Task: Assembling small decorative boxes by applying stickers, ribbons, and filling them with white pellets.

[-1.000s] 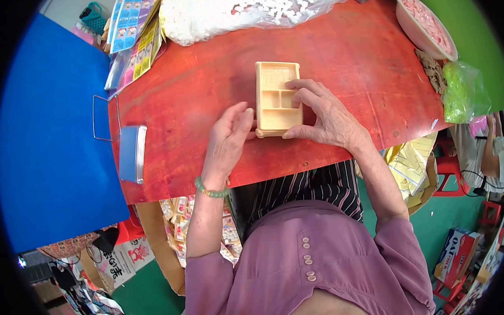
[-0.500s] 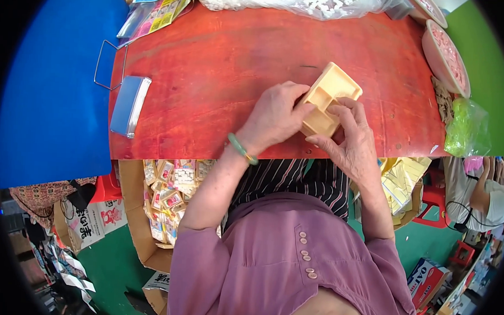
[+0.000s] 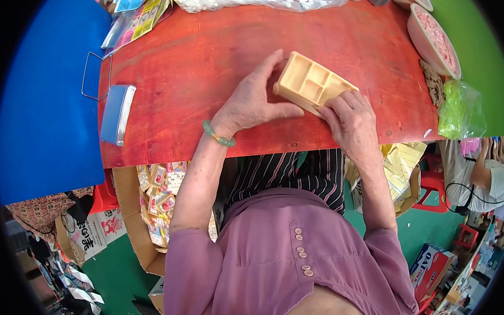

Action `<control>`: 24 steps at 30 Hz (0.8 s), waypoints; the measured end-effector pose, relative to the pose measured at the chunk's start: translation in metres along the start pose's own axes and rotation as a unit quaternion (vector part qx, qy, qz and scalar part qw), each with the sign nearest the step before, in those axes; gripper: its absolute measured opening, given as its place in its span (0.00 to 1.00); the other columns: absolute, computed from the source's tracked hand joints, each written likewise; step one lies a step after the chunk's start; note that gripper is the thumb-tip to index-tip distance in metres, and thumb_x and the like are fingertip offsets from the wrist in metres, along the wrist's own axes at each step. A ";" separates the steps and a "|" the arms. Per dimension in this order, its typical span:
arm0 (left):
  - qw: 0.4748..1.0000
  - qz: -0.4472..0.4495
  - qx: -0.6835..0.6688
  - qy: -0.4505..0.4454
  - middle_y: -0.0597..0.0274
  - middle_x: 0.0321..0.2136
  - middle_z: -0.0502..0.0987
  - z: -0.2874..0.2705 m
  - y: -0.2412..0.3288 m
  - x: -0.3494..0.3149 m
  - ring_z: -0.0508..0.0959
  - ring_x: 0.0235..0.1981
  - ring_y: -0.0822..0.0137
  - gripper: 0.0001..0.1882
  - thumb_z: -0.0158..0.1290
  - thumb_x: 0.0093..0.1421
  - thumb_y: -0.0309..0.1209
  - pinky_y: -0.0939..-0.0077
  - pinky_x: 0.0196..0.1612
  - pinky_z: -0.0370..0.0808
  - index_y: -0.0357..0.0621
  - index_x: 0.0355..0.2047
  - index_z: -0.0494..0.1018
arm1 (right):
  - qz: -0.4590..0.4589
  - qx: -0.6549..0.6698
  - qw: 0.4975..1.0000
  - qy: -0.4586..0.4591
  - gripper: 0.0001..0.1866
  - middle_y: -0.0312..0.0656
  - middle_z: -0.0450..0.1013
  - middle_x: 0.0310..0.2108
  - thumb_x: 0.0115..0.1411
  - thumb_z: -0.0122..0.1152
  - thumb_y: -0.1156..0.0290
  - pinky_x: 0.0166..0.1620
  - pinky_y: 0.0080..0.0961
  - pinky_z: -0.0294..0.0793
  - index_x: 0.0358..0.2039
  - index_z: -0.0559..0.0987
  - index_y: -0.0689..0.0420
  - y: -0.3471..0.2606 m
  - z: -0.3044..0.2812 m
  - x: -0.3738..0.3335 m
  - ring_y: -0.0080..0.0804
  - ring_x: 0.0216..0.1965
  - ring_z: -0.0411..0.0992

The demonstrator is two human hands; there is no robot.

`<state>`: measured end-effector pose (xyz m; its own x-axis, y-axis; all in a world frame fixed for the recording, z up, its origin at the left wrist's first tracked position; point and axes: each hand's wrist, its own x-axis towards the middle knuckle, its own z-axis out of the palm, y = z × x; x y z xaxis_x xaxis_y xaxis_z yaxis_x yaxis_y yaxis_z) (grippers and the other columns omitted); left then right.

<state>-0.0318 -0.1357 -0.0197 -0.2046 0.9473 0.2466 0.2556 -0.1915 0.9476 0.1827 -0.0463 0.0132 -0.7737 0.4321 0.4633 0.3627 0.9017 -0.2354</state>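
Holding a cream divided tray (image 3: 310, 80) is the right hand (image 3: 353, 121)

Red tabletop (image 3: 211, 50), scuffed, paler in patches under the light. Blue surface (image 3: 48, 106) adjoining left; green surface (image 3: 480, 60) upper right. Green floor (image 3: 117, 286) below. Red stools (image 3: 435, 180) along right side.
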 end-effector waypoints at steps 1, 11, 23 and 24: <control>0.993 0.023 0.111 -0.014 0.40 0.60 0.64 0.005 0.003 0.000 0.65 0.62 0.52 0.54 0.69 0.46 0.44 0.62 0.64 0.62 0.30 0.64 0.52 | 0.002 0.000 1.000 -0.001 0.09 0.42 0.70 0.25 0.52 0.67 0.69 0.36 0.36 0.68 0.28 0.76 0.59 -0.001 0.000 -0.001 0.42 0.31 0.70; 0.982 0.022 0.187 -0.022 0.44 0.54 0.71 0.015 -0.003 0.027 0.69 0.57 0.49 0.44 0.68 0.45 0.45 0.60 0.60 0.67 0.36 0.59 0.64 | 0.032 -0.036 0.998 -0.032 0.10 0.45 0.69 0.25 0.58 0.62 0.69 0.36 0.41 0.67 0.28 0.72 0.60 -0.011 0.006 0.001 0.48 0.31 0.70; 0.997 0.000 0.058 0.059 0.45 0.47 0.76 0.042 -0.009 0.033 0.77 0.47 0.51 0.30 0.65 0.51 0.35 0.65 0.50 0.74 0.33 0.52 0.70 | 0.058 -0.011 0.997 -0.041 0.14 0.45 0.69 0.27 0.54 0.66 0.64 0.36 0.41 0.65 0.29 0.70 0.57 -0.002 -0.007 0.001 0.48 0.31 0.69; 0.991 0.024 0.093 0.095 0.45 0.46 0.76 0.052 -0.007 0.035 0.77 0.47 0.51 0.28 0.63 0.52 0.34 0.65 0.50 0.74 0.32 0.51 0.70 | 0.032 -0.017 0.999 -0.030 0.16 0.45 0.69 0.27 0.52 0.68 0.63 0.36 0.41 0.65 0.29 0.70 0.57 -0.003 -0.010 0.000 0.47 0.32 0.69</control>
<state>0.0084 -0.0880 -0.0287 -0.3575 0.8695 0.3409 0.4359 -0.1675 0.8843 0.1868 -0.0489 0.0225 -0.7779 0.4881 0.3959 0.4293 0.8727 -0.2324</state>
